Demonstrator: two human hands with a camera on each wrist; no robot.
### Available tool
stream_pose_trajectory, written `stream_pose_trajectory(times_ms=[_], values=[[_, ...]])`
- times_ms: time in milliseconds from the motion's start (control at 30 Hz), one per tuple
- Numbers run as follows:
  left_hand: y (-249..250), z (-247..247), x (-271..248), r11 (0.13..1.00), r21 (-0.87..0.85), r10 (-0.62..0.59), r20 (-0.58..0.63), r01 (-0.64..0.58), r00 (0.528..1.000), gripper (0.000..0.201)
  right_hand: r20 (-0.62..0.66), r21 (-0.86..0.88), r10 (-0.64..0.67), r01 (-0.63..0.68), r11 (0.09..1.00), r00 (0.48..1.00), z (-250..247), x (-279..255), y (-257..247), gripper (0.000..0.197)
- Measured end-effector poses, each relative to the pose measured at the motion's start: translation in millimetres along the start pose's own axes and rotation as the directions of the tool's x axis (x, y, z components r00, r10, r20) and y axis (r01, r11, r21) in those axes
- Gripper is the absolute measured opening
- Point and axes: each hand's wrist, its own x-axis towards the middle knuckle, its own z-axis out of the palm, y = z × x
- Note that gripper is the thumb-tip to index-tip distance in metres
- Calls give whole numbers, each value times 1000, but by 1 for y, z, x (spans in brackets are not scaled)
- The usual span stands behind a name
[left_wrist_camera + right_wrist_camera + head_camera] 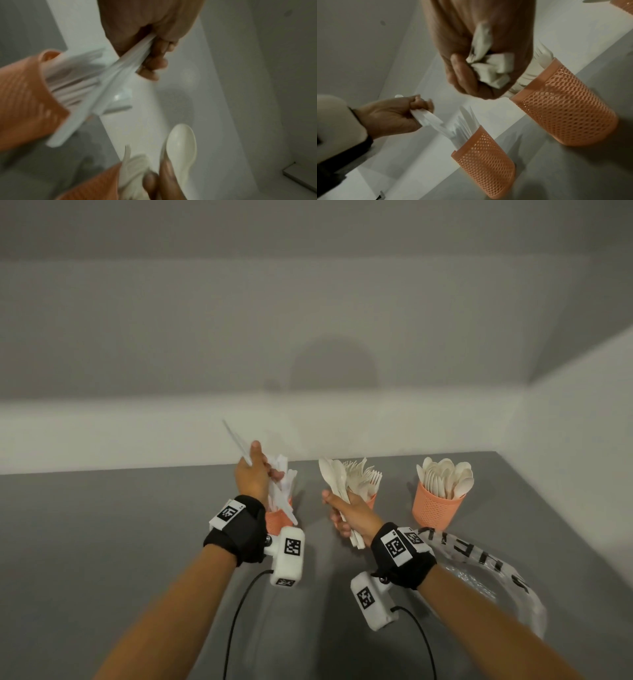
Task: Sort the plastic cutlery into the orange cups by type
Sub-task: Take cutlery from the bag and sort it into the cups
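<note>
Three orange mesh cups stand in a row on the grey table. The left cup (275, 522) (486, 162) holds white knives, the middle cup (371, 500) (565, 105) holds forks, and the right cup (436, 510) holds spoons. My left hand (255, 463) (419, 105) pinches a white knife (237, 444) (118, 67) slanted above the knife cup (25, 101). My right hand (342, 511) (467, 75) grips a bundle of cream cutlery (334, 479) (489, 67) by the handles. A spoon (181, 146) tops the bundle in front of the fork cup.
A clear plastic bag (496, 577) with black lettering lies on the table (102, 542) under my right forearm. White walls (565, 457) close the table at the back and on the right. Cables hang from both wrist cameras.
</note>
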Motion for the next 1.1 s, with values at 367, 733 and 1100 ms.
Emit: stream_pose_trajectory(times_ms=[367,733,1100], values=[[7,-5,33,884,282,382,21,-372,924,44,-12,101,18,-16,995,1000,1,15,-8,32],[-52,-19,36,630,584,403,318,-513,858,14,-64,54,-19,23,998,998,3,19,-2,33],[-55,-31,27,-42,664,354,709,-747,610,39,-111,41,-57,62,997,992,2,15,-4,30]])
